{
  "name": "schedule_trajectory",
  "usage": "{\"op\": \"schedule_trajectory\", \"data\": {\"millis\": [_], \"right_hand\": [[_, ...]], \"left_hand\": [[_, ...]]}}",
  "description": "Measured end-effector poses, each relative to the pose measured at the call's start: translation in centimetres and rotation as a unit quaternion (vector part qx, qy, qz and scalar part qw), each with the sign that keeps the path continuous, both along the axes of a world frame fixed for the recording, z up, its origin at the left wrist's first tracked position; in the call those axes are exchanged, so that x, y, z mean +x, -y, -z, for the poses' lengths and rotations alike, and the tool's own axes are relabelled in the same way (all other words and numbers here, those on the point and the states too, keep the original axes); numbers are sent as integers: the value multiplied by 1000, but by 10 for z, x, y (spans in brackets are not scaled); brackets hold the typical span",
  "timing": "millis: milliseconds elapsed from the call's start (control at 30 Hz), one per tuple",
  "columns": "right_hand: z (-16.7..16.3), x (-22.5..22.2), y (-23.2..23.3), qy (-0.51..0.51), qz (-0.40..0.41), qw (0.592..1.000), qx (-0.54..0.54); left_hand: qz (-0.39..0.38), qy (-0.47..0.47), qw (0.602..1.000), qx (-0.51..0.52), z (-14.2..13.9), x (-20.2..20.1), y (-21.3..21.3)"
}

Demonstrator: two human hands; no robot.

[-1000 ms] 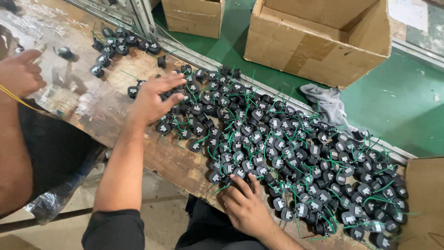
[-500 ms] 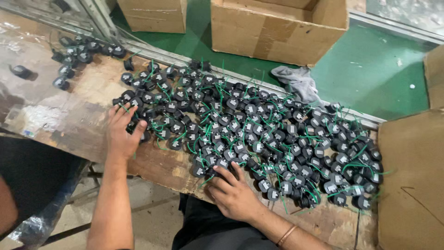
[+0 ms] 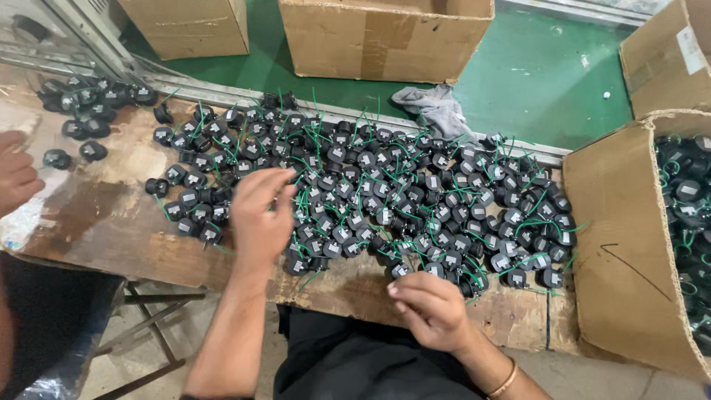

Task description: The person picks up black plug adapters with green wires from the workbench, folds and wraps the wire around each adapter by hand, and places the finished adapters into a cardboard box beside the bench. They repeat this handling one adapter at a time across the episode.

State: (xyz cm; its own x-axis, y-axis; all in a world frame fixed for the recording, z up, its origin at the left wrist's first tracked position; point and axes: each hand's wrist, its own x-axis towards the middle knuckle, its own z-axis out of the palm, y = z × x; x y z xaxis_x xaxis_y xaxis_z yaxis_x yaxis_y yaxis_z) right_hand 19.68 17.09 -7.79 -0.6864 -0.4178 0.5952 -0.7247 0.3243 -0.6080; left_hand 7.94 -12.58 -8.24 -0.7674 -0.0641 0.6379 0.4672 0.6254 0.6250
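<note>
At the near table edge [image 3: 355, 285], the right hand [image 3: 429, 307] is seen loosely curled, holding nothing visible. The left hand [image 3: 259, 215], fingers bunched, is laid on the heap of black wired parts [image 3: 415, 200]. Beyond, a grey rag [image 3: 437, 111] and cardboard boxes [image 3: 385, 37] are seen.

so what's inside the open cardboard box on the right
The cardboard box holds more black round parts with green wires, like those on the table. Its near wall hides how deep they go.

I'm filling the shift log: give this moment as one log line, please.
left hand: on black parts, fingers curled | right hand: at pile's near edge | wooden bench | open carton at right
</note>
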Motion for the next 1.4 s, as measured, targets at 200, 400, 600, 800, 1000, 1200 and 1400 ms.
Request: {"op": "schedule_trajectory", "data": {"millis": [200,400,600,800,1000,1200,1400], "right_hand": [[13,14,-18,57,63,996,-39],[4,-18,-45,110,59,992,-17],[-16,-88,-35,407,11,907,-106],[-6,-98,-18,359,-38,928,-93],[-24,-70,-19,161,123,978,58],[-43,-34,-12,97,120,987,32],[-38,-27,-28,84,264,960,-30]], "left_hand": [[98,175,943,-265,-3,-74,-86],[56,97,984,-140,-10,-66,-82],[234,82,934,257,-28,-15,-106],[237,-52,964,109,-33,10,-131],[291,36,940,176,-16,31,-124],[297,159,880,336,-2,47,-116],[32,48,982,-180,-5,8,-115]]}}
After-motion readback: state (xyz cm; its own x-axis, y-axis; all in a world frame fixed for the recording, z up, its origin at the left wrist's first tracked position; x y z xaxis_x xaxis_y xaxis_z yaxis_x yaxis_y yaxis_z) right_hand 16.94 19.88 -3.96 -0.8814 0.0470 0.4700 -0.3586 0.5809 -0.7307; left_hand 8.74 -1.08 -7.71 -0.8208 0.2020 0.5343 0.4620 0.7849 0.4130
